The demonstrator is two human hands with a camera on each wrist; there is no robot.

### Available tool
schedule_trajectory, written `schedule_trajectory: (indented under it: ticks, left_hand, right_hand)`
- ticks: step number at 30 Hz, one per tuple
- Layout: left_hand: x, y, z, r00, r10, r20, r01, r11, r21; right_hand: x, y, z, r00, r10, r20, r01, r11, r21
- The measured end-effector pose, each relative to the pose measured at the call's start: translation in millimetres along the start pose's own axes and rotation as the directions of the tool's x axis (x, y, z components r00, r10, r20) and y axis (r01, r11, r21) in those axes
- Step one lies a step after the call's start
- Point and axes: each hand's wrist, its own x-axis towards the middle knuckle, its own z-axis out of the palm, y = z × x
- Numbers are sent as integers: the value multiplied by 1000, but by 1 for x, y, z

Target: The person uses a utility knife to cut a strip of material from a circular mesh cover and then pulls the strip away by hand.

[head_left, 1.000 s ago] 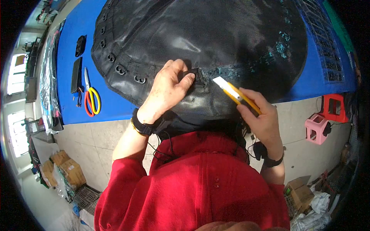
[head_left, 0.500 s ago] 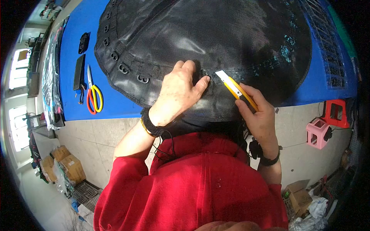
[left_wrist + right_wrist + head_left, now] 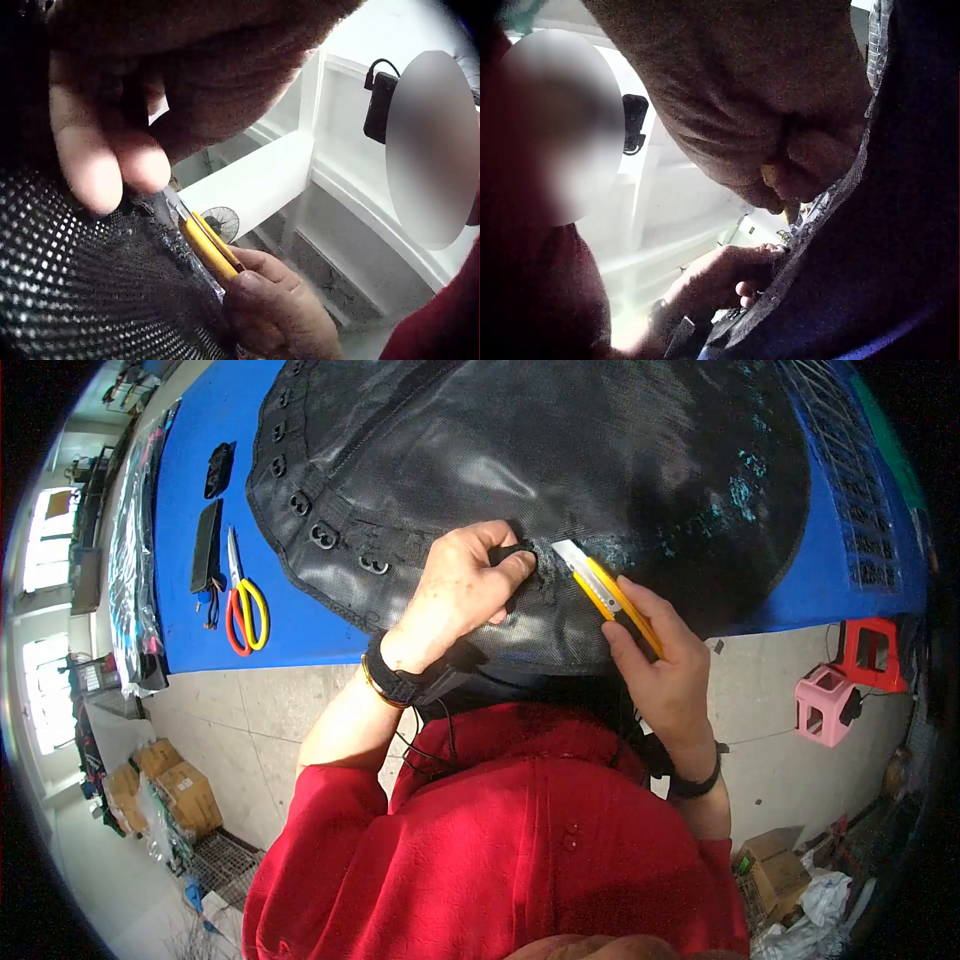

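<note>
A large rounded black mesh sheet [image 3: 420, 470] with black plastic rings [image 3: 323, 536] along its left edge lies over the blue table. Near its front edge, my left hand [image 3: 455, 585] pinches a small black flap [image 3: 513, 551] between thumb and curled fingers. My right hand [image 3: 668, 665] grips a yellow utility knife [image 3: 605, 592], its blade out and pointing up-left at the sheet beside the left thumb. Seen from the left wrist, the knife [image 3: 206, 244] has its blade tip close to the left fingertips [image 3: 94, 187]. The right wrist view is dark; that hand [image 3: 757, 112] hides most of the knife.
On the blue table [image 3: 300, 635], left of the sheet, lie scissors [image 3: 243, 610] with red and yellow handles, a flat black case [image 3: 206, 545] and a small black bundle [image 3: 218, 470]. Plastic-wrapped black parts [image 3: 865, 530] lie at the right. A pink stool [image 3: 825, 707] stands on the floor.
The left hand first pinched the sheet, then spread over it with the thumb extended, and now pinches a black flap. The knife has stayed close by on its right, shifting slightly left.
</note>
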Motion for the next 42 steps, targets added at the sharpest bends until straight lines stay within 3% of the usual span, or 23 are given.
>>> schedule_trajectory:
  ticks: [9, 15, 24, 28, 31, 42]
  left_hand:
    - [-2, 1, 0, 1000, -4, -1, 4, 1000, -13]
    - [-2, 0, 0, 1000, -4, -5, 4, 1000, -17]
    - [2, -9, 0, 1000, 27, 9, -27, 1000, -12]
    - [0, -5, -1, 1000, -8, 12, 8, 1000, -4]
    - [0, -9, 0, 999, 39, 14, -39, 999, -13]
    - [1, 12, 0, 997, 50, -57, -38, 981, 192]
  right_hand:
    - [15, 12, 17, 992, -128, 11, 128, 992, 12]
    - [17, 11, 18, 990, -128, 58, 131, 991, -42]
    - [7, 4, 7, 986, -5, 169, 6, 1000, -5]
    - [1, 3, 5, 987, -24, 156, 28, 999, -25]
    - [-6, 8, 1, 986, -48, 160, 54, 998, -34]
    - [-15, 2, 2, 970, -184, 158, 211, 962, -176]
